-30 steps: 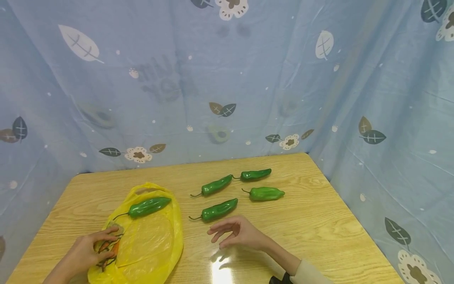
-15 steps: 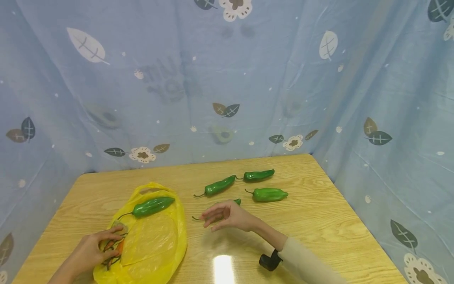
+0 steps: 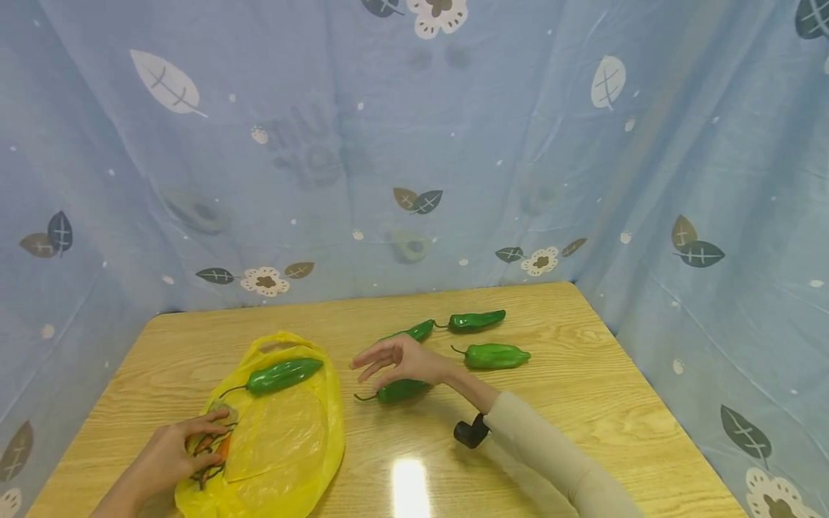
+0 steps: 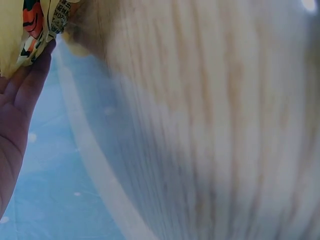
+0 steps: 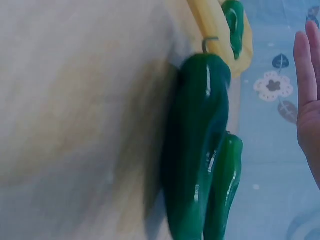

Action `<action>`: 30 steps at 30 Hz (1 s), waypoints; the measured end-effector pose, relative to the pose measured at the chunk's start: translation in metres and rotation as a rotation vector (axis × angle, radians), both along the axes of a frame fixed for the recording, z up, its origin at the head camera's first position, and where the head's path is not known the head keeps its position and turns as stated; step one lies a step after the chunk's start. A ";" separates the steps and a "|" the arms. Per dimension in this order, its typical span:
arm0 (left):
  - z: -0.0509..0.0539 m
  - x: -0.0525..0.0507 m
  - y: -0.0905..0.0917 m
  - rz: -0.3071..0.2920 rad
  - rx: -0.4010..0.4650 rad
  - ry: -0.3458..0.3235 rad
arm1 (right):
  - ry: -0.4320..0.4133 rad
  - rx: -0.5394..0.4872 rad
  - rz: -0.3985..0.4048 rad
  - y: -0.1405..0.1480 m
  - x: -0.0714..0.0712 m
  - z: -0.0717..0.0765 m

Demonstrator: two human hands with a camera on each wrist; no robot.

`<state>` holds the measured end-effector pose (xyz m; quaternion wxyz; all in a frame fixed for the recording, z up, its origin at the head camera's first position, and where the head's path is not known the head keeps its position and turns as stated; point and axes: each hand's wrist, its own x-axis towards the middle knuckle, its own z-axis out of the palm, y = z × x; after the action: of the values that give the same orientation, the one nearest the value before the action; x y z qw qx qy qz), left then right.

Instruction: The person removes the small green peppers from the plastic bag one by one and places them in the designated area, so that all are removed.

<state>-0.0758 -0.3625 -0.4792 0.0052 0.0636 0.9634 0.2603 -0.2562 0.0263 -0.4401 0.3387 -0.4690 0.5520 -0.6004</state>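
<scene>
A yellow plastic bag point(image 3: 278, 439) lies spread on the left of the table, with one green chili pepper point(image 3: 285, 375) on it. My left hand point(image 3: 162, 457) holds the bag's printed left edge, thumb and fingers about the crumpled print. In the left wrist view, fingers point(image 4: 32, 82) touch that edge. My right hand point(image 3: 404, 360) hovers over a green pepper point(image 3: 403, 391), thumb apart from the bent fingers, nothing between them. It partly covers this pepper and another one point(image 3: 421, 329) behind it. The right wrist view shows a large pepper point(image 5: 197, 145) beside a second one point(image 5: 225, 185).
Two more green peppers lie at the right, one at the back point(image 3: 477, 321) and one nearer point(image 3: 497, 356). A wooden table point(image 3: 570, 410) carries everything. Blue patterned cloth point(image 3: 363, 144) hangs behind and at the sides. A black wrist device point(image 3: 471, 432) sits below the right wrist.
My right hand has moved forward and left, from in front of the nearest pepper to above it. The left hand stays on the bag's edge. The peppers remain in place; the view shifted slightly.
</scene>
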 end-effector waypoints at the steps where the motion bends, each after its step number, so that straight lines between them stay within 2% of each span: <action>1: 0.000 0.000 0.000 -0.002 -0.005 0.009 | -0.014 0.011 0.002 -0.003 -0.003 0.000; 6: -0.002 0.001 0.000 0.000 -0.005 0.021 | -0.066 0.059 0.014 -0.019 -0.020 0.001; 13: 0.000 0.000 0.000 -0.002 0.016 -0.030 | -0.007 0.088 -0.003 -0.040 -0.044 0.003; 19: 0.001 -0.001 0.001 -0.012 0.029 -0.004 | -0.033 0.113 -0.018 -0.056 -0.060 0.007; 25: -0.002 0.001 -0.001 -0.012 0.028 -0.002 | -0.044 0.183 -0.018 -0.074 -0.066 0.001; 30: -0.005 0.000 -0.002 -0.009 0.023 0.019 | -0.006 0.238 -0.029 -0.086 -0.065 -0.008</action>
<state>-0.0761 -0.3642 -0.4838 -0.0032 0.0706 0.9600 0.2709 -0.3208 -0.0599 -0.4478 0.3849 -0.4157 0.6250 -0.5371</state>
